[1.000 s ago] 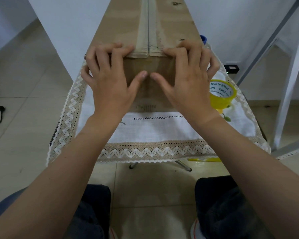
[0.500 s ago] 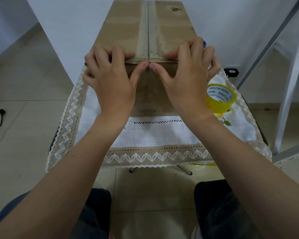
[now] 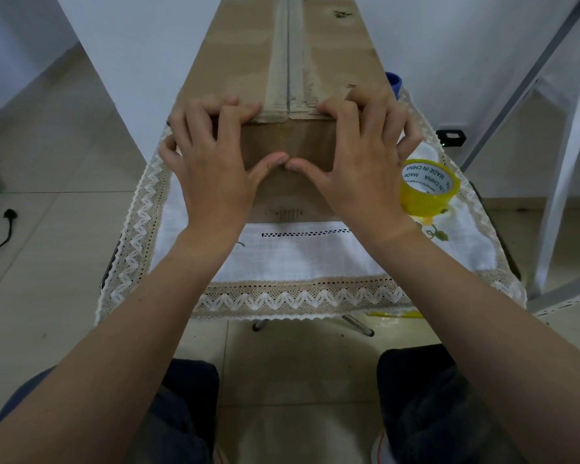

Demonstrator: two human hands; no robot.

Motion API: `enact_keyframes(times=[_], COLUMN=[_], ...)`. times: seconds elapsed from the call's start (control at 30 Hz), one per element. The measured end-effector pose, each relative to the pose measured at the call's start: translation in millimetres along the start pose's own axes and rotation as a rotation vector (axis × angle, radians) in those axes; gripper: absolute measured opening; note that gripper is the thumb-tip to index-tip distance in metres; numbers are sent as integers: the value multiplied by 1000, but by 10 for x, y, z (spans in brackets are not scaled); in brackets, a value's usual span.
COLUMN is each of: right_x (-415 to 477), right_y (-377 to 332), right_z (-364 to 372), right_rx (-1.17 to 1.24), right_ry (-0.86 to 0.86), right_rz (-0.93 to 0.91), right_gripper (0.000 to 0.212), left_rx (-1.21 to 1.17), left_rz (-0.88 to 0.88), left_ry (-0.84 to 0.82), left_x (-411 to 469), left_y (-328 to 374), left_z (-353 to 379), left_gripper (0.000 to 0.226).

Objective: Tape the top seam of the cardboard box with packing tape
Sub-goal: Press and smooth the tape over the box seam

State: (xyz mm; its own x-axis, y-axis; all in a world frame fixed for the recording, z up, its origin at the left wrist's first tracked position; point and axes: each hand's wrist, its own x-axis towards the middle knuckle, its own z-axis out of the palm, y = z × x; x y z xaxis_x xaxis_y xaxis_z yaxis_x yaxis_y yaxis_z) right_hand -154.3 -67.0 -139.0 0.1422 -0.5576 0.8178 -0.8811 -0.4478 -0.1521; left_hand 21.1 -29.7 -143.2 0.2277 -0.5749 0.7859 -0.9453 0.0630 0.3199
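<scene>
a long cardboard box [image 3: 342, 58] lies on the tabletop [image 3: 110, 262], which is covered by a white tablecloth [image 3: 302, 256] with a beige zigzag lace border. the box runs from the middle of the cloth away toward 12 o'clock, its near end facing the person. a strip of pale packing tape [image 3: 287, 51] runs down the top seam from the far end to the near edge, where it folds over onto the near face.

both hands are on the box's near top edge. the left hand [image 3: 211, 162] sits at 9 o'clock of the seam, its fingers [image 3: 228, 108] bent over the edge with the tips down on the top panel. the right hand [image 3: 365, 162] mirrors it at 3 o'clock, fingers [image 3: 335, 107] bent the same way. each hand clamps the edge between fingers and thumb. the two thumbs [image 3: 275, 160] press flat on the near face below the seam, tips touching each other.

a yellow tape roll [image 3: 427, 189] stands on the cloth just beside the right hand at its 3 o'clock, near the box's corner. a blue object [image 3: 394, 83] peeks out behind the box's right side; what it is cannot be told. a black plug and cord [image 3: 9, 214] lie on the tiled floor at 9 o'clock. a white metal frame [image 3: 566, 162] stands at 3 o'clock.
</scene>
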Motion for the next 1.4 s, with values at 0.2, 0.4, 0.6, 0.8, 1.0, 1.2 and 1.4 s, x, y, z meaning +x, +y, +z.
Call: enact_keyframes(times=[0.2, 0.4, 0.6, 0.8, 1.0, 1.2, 1.4], right_x=[-94, -105, -87, 48, 260, 337, 355], right_y=[26, 44, 27, -117, -293, -282, -217], right_z=[14, 23, 4, -169, -152, -146, -159], right_rx=[-35, -72, -113, 56, 64, 105, 207], right_ry=[-8, -42, -89, -116, -105, -122, -122], right_rz=[-43, -75, -80, 61, 238, 261, 310], right_gripper=[77, 89, 105, 80, 69, 58, 42], left_rx=[35, 101, 110, 62, 18, 7, -47], left_rz=[41, 81, 90, 83, -84, -133, -88], left_ry=[-59, -83, -142, -127, -28, 12, 10], left_x=[-28, -107, -110, -63, 52, 118, 149], left_y=[-64, -74, -77, -74, 160, 226, 169], left_z=[-10, -43, -58, -45, -15, -1, 4], left_gripper=[79, 99, 113, 101, 60, 54, 62])
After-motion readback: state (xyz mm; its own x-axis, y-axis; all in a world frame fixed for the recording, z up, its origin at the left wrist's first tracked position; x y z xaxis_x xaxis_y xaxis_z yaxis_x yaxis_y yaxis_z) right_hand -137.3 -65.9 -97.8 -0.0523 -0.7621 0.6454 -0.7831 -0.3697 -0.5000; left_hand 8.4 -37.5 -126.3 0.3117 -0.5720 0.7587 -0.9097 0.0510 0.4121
